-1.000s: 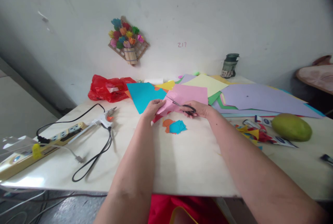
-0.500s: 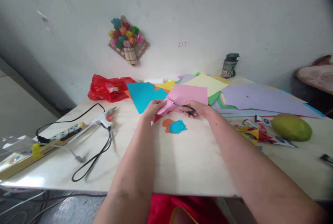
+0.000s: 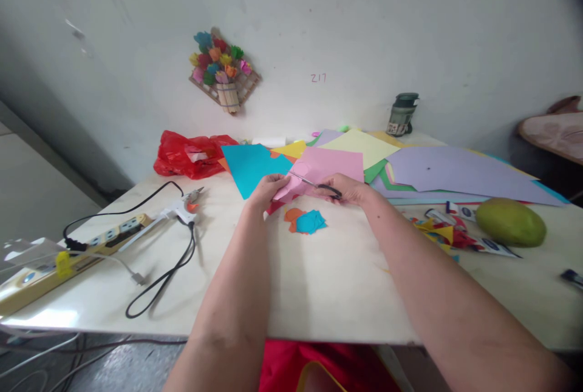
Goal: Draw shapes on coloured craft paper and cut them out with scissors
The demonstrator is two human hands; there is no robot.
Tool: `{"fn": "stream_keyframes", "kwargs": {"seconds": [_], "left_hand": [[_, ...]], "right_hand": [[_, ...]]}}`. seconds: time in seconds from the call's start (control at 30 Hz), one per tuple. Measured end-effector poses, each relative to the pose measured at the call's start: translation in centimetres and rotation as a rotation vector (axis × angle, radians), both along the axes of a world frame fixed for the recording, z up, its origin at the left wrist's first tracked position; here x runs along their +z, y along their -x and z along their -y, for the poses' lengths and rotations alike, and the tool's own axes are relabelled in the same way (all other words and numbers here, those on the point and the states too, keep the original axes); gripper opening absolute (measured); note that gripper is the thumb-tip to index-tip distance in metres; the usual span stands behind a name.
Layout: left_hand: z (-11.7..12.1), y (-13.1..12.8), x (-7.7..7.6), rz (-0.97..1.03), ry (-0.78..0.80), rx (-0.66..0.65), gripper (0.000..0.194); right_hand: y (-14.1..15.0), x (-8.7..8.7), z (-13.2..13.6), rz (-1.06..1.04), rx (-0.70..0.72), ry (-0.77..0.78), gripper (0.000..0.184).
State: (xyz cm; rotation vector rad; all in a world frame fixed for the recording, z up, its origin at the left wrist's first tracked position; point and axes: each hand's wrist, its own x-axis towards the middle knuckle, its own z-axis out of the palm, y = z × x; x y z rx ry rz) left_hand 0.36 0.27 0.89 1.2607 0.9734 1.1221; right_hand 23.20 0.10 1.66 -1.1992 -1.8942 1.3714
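Observation:
Pinched in my left hand is the near-left corner of a pink paper sheet, which has a round outline drawn near that corner. My right hand grips a pair of scissors with black handles. Their blades lie across the pink paper and point left toward my left fingers. Just in front of both hands, small blue paper cutouts overlap orange cutouts on the table. A blue paper sheet lies beyond my left hand.
A glue gun and a power strip with cords lie at left. A red plastic bag sits behind them. Coloured sheets, paper scraps, tubes and a green fruit are at right. A dark bottle stands near the wall.
The scissor blades have come together, and the handles have closed up in my right hand. My left hand and the pink sheet stay nearly in place.

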Motion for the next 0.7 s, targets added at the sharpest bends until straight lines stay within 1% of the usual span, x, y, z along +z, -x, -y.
{"fn": "stream_keyframes", "kwargs": {"seconds": [0.17, 0.27, 0.4, 0.47, 0.6, 0.7], "left_hand": [[0.29, 0.15, 0.26, -0.022, 0.090, -0.008, 0.033], [0.34, 0.31, 0.41, 0.000, 0.140, 0.009, 0.029], [0.30, 0.48, 0.62, 0.052, 0.129, 0.112, 0.024], [0.30, 0.55, 0.67, 0.036, 0.121, 0.149, 0.022], [0.42, 0.66, 0.73, -0.044, 0.084, 0.081, 0.026], [0.58, 0.67, 0.85, -0.070, 0.099, 0.046, 0.029]], "right_hand": [[-0.05, 0.00, 0.02, -0.069, 0.042, 0.002, 0.019], [-0.10, -0.09, -0.07, -0.058, 0.024, 0.001, 0.021], [0.01, 0.08, 0.05, -0.031, -0.001, -0.001, 0.024], [0.13, 0.24, 0.17, -0.015, -0.008, 0.016, 0.024], [0.34, 0.28, 0.26, -0.027, 0.000, 0.041, 0.027], [0.41, 0.21, 0.34, -0.056, 0.020, 0.040, 0.031]]}}
